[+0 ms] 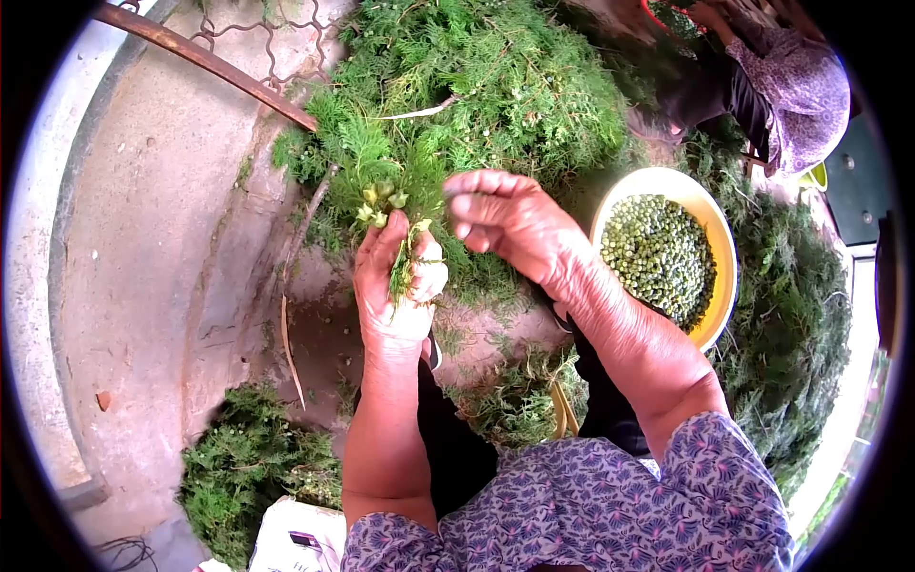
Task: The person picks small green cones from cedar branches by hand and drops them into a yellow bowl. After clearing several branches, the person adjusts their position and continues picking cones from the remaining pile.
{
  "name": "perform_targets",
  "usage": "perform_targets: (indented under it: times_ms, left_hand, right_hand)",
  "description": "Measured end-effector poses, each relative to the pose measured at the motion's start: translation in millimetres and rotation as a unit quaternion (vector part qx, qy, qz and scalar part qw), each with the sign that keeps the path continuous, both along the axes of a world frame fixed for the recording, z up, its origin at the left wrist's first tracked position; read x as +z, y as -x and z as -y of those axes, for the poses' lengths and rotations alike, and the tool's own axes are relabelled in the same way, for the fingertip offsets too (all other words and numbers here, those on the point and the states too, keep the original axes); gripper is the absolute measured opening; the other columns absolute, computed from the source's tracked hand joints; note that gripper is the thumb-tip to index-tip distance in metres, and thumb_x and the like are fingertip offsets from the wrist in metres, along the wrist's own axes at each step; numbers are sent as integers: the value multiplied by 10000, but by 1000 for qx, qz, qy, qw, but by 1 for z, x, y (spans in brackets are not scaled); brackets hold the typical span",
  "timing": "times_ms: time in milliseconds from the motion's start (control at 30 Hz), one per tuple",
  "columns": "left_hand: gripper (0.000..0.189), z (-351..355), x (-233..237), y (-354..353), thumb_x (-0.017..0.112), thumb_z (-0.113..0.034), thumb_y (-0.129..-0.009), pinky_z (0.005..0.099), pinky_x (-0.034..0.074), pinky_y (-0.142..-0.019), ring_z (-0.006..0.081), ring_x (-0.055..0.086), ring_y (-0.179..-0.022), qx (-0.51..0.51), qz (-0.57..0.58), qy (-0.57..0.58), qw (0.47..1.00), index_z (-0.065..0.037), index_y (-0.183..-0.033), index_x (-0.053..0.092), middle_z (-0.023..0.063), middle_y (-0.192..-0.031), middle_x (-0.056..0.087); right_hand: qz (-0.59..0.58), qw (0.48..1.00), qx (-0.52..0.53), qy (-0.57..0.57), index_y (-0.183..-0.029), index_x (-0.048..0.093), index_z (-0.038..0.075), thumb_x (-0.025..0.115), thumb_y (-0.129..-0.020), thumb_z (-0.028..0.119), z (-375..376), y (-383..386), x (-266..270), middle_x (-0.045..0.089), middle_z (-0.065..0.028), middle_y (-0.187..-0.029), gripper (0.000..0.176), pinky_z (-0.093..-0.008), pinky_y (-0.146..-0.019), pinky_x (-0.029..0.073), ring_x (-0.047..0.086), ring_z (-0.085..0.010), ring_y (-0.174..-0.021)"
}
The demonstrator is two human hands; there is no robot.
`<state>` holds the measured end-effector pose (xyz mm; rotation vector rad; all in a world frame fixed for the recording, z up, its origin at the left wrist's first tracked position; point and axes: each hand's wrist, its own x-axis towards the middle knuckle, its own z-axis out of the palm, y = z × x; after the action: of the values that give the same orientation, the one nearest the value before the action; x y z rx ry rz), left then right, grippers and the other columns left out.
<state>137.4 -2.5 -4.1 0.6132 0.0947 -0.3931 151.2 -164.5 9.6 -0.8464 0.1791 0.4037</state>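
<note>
A small heap of cuttings lies on the concrete ground near the knees. The left hand is clamped around a leafy sprig bearing green cones. The right hand hovers just beside it with its fingers curled; I cannot tell whether they pinch anything. To the right stands a yellow bowl of green cones, and beyond is a big pile of branches.

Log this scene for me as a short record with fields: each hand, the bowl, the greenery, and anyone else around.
Left hand: closed around a green feathery sprig with pale green buds
Right hand: fingers curled beside the sprig's top; contents cannot be told
Bowl: round yellow bowl, full of small green buds, right of the right forearm
Greenery: big pile of green feathery branches ahead; smaller heap at lower left
Other person: person in purple patterned cloth, top right
</note>
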Motion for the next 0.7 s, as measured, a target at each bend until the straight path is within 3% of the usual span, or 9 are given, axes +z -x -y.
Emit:
perform_targets:
  times_ms: [67,133,267,333,400,467,600,700]
  left_hand:
    - [329,2,4,0,372,-298,-941,216,275,-332,84,344,-336,9,-3,-36,999,-23,-796,481,7,-539,433]
    - [315,7,9,1,364,-287,-942,220,265,-320,90,355,-335,32,-21,-85,996,-24,-820,488,13,-542,435]
    - [300,5,1,2,365,-285,-941,219,260,-312,90,340,-323,6,-14,-42,999,-16,-864,474,17,-543,438]
    - [304,3,-1,1,340,-277,-951,217,262,-311,87,332,-320,-37,16,62,997,-16,-856,464,16,-542,442]
    - [293,2,-8,-3,286,-237,-972,206,268,-318,79,310,-327,-37,29,117,992,-21,-887,465,-9,-546,426]
    - [247,0,-3,-3,402,-227,-938,199,265,-330,76,303,-350,-28,35,126,991,-32,-1050,502,-39,-529,404]
    - [248,1,-6,-2,409,-241,-936,189,257,-337,66,309,-366,-29,67,126,989,-46,-1050,512,-31,-529,391]
    - [190,0,-8,0,402,-237,-938,196,261,-343,66,315,-364,-29,49,88,995,-73,-917,493,-26,-535,394]
  right_hand:
    - [69,996,62,11,-874,617,2,649,-789,75,-6,3,-2,623,-40,-710,117,-197,-449,429,563,-95,-570]
    - [99,993,59,25,-839,613,4,659,-783,81,-12,6,-4,617,-38,-676,106,-186,-438,409,543,-75,-553]
    - [116,990,28,80,-777,591,-5,652,-785,51,-16,9,0,606,-47,-642,83,-183,-416,384,508,-67,-503]
    - [92,995,10,24,-777,585,-5,638,-794,45,-17,8,0,606,-63,-635,76,-194,-415,407,520,-87,-494]
    - [8,994,8,-111,-839,575,-2,594,-817,19,-11,5,-5,615,-91,-717,36,-245,-515,499,629,-170,-656]
    - [9,992,17,-125,-877,571,1,576,-833,30,-8,3,-5,616,-91,-776,53,-269,-570,512,640,-186,-752]
    - [-4,992,15,-124,-911,575,13,585,-833,50,-3,2,0,611,-66,-798,87,-246,-570,494,612,-150,-696]
    - [35,996,27,-83,-870,589,12,618,-813,59,-9,2,-4,605,-50,-753,80,-230,-513,463,582,-120,-622]
